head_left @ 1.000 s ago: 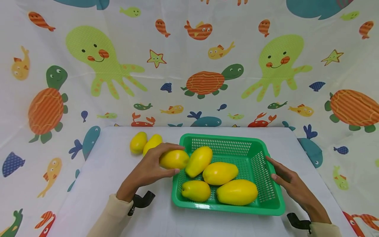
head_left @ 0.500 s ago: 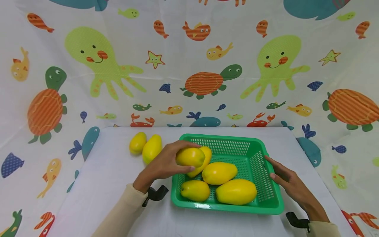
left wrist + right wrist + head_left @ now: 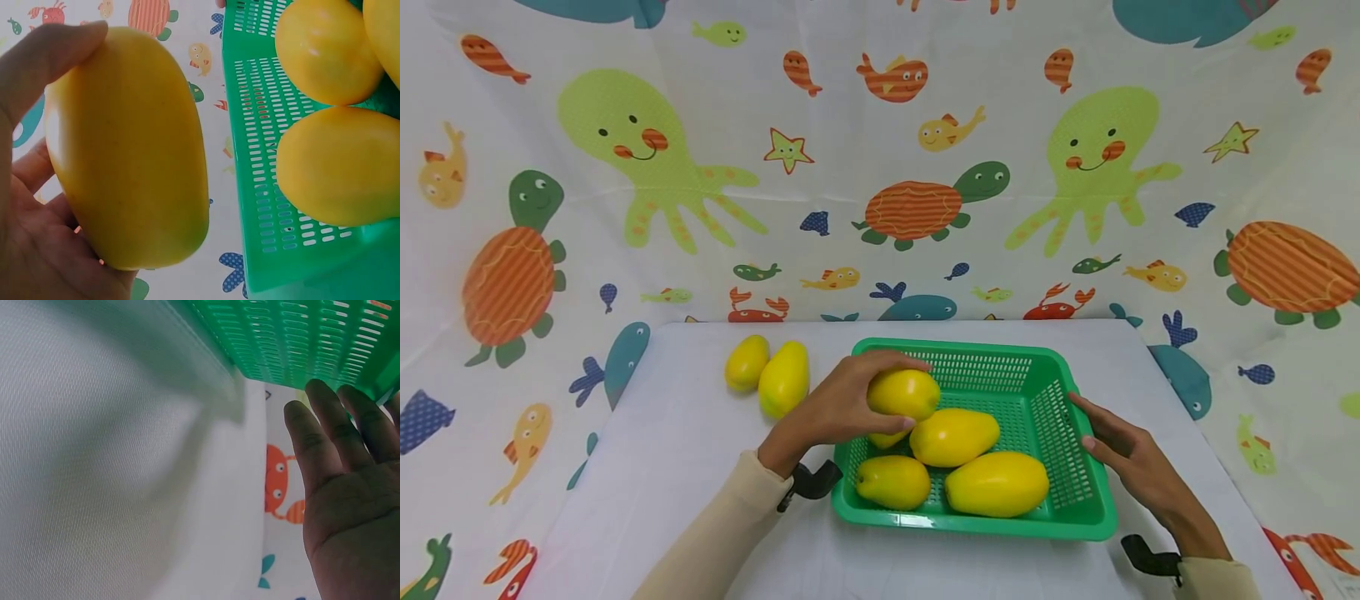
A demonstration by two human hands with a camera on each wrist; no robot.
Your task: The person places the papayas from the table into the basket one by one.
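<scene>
My left hand (image 3: 835,408) grips a yellow papaya (image 3: 904,393), thumb on the near side and fingers over the far side. It is over the left part of a green basket (image 3: 977,523), overlapping another papaya (image 3: 886,439) that is mostly hidden. Three more yellow papayas show plainly inside: one in the middle (image 3: 955,437), one at front left (image 3: 893,482), and a larger one (image 3: 997,484) at front right. Against the basket's right side rests my right hand (image 3: 1142,475); in the right wrist view its fingers (image 3: 334,422) are extended at the slotted wall.
Two more papayas, a smaller one (image 3: 747,364) and a longer one (image 3: 784,379), lie on the white table (image 3: 692,417) left of the basket. Behind the table hangs a sheet (image 3: 820,100) printed with sea animals.
My left hand has carried the papaya rightward, from the basket's left rim to over its inside, now covering most of the papaya behind. The right hand stays at the basket's right side.
</scene>
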